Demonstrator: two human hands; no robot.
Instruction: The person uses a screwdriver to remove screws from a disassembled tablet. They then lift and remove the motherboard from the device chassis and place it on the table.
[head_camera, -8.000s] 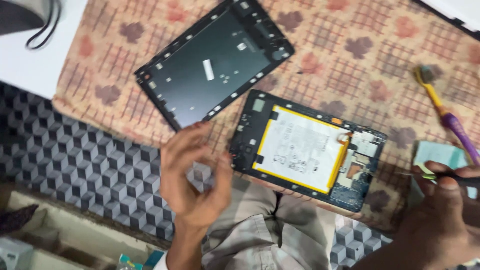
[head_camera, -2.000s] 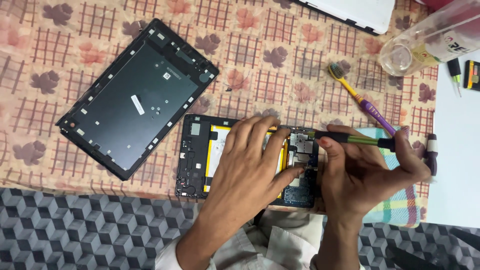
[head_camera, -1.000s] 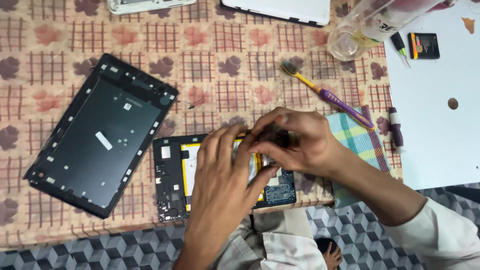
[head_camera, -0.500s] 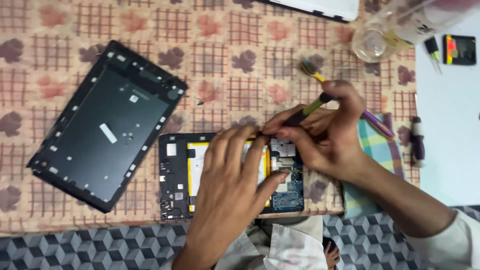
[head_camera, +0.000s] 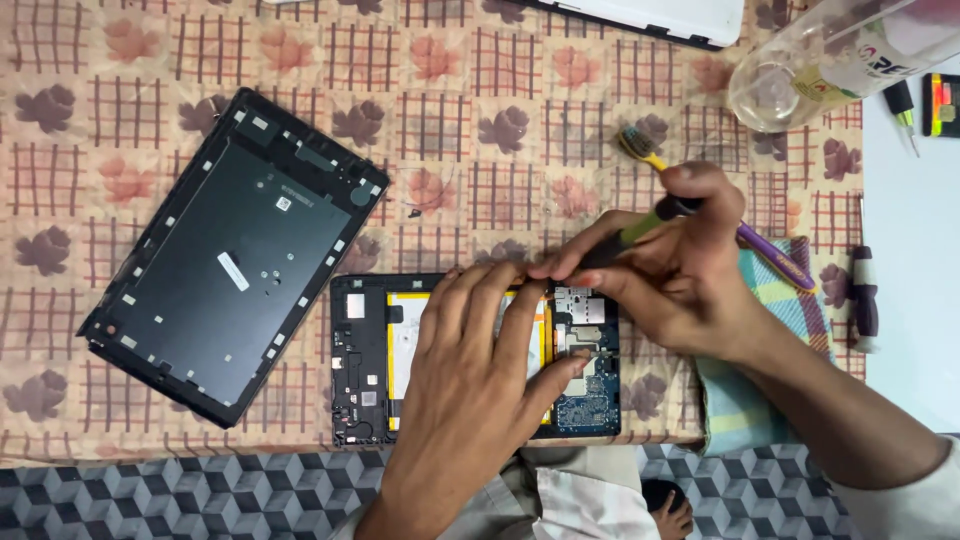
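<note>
Black back cover (head_camera: 235, 260): I see it lying tilted at the far left on the leaf-patterned cloth (head_camera: 520, 130), inside face up, well apart from both hands.

Opened tablet (head_camera: 365, 360): it sits near the front edge of the cloth, just right of the cover, with its yellow-edged battery and blue circuit board exposed.

Left hand (head_camera: 480, 370): I have it spread flat on the battery, fingers released and gripping nothing, pinning the tablet down. It lay this way half a second ago too, so the tablet has not shifted.

Right hand (head_camera: 675, 270): fingers clenched around the screwdriver (head_camera: 640, 228), which has a yellow-green and black handle.

Change: a second ago this hand was bunched low over the board; now it has risen and the tool leans in from the upper right, its tip hidden behind my fingertips near the board's top edge. I judge the work is moving along that top corner.

Surroundings: a toothbrush (head_camera: 770, 255) with a purple handle lies just behind the right hand, a folded striped cloth (head_camera: 770, 400) lies under that wrist, and a clear bottle (head_camera: 830, 60) lies at the upper right.

Obstruction: my own left fingers cover much of the battery and crowd the tool.

Far right: a dark-handled tool (head_camera: 865, 295) rests on the white surface (head_camera: 920, 300).
</note>
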